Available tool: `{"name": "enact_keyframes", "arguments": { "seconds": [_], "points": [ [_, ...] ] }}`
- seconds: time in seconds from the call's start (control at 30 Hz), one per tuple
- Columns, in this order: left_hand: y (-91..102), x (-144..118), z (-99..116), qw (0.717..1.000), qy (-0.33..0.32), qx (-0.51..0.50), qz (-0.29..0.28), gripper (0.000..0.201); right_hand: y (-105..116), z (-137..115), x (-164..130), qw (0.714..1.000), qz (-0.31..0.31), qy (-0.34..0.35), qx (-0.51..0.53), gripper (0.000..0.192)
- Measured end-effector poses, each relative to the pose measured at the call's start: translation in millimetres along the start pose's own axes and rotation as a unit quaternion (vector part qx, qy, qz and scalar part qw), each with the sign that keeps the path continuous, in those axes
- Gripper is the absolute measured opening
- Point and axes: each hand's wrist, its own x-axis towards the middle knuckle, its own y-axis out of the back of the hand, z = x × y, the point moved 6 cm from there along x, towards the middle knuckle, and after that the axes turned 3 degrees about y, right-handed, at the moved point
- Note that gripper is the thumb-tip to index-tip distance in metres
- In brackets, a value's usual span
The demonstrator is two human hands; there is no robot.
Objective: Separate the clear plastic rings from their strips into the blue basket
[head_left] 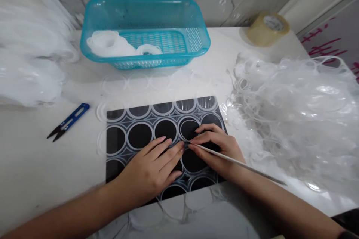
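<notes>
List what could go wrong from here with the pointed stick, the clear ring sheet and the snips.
1. The right hand holds the thin pointed stick with its tip right at the left hand fingertips; a slip could prick them.
2. The clear ring sheet is thin, so the tip might tear a ring.
3. The blue snips lie open-tipped near the left forearm and could be brushed.

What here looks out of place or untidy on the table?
Nothing looks damaged. The heap of clear film at the right sprawls loosely over the table, and the snips lie askew, apart from the black mat where both hands work.
</notes>
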Motion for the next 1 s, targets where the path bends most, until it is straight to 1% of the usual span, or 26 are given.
{"name": "enact_keyframes", "arguments": {
  "seconds": [0.47, 0.57, 0.67, 0.77, 0.83, 0.87, 0.9, 0.93, 0.97, 1.0],
  "points": [
    [-1.6, 0, 1, 1.0, -0.001, 0.005, -0.002, 0.034, 1, 0, 2, 1.0, 0.009, 0.001, -0.019, 0.003],
    [-1.5, 0, 0, 1.0, 0.001, 0.003, -0.001, 0.034, 2, -4, 3, 0.999, 0.002, 0.017, -0.03, 0.004],
    [-1.9, 0, 1, 1.0, 0.004, -0.001, -0.001, 0.034, -1, -16, -1, 0.993, 0.004, 0.068, -0.098, 0.006],
    [-2.7, -1, 2, 1.0, 0.011, -0.004, 0.006, 0.034, -8, -29, -10, 0.972, 0.004, 0.125, -0.201, 0.01],
    [-2.8, -1, 3, 1.0, 0.014, -0.002, 0.018, 0.033, -12, -32, -11, 0.957, -0.007, 0.147, -0.252, 0.013],
    [-2.8, -1, 3, 1.0, 0.015, 0.0, 0.022, 0.033, -10, -31, -10, 0.951, -0.007, 0.151, -0.27, 0.015],
    [-2.9, -1, 3, 1.0, 0.016, 0.002, 0.024, 0.033, -5, -30, -6, 0.946, 0.004, 0.154, -0.284, 0.016],
    [-3.1, -1, 4, 1.0, 0.016, 0.003, 0.023, 0.033, 4, -29, -1, 0.941, 0.035, 0.155, -0.298, 0.017],
    [-3.2, -1, 3, 1.0, 0.017, 0.004, 0.022, 0.033, 17, -27, 4, 0.935, 0.083, 0.148, -0.311, 0.017],
    [-3.1, -2, 3, 1.0, 0.018, 0.004, 0.02, 0.033, 32, -26, 8, 0.927, 0.144, 0.134, -0.319, 0.015]
  ]
}}
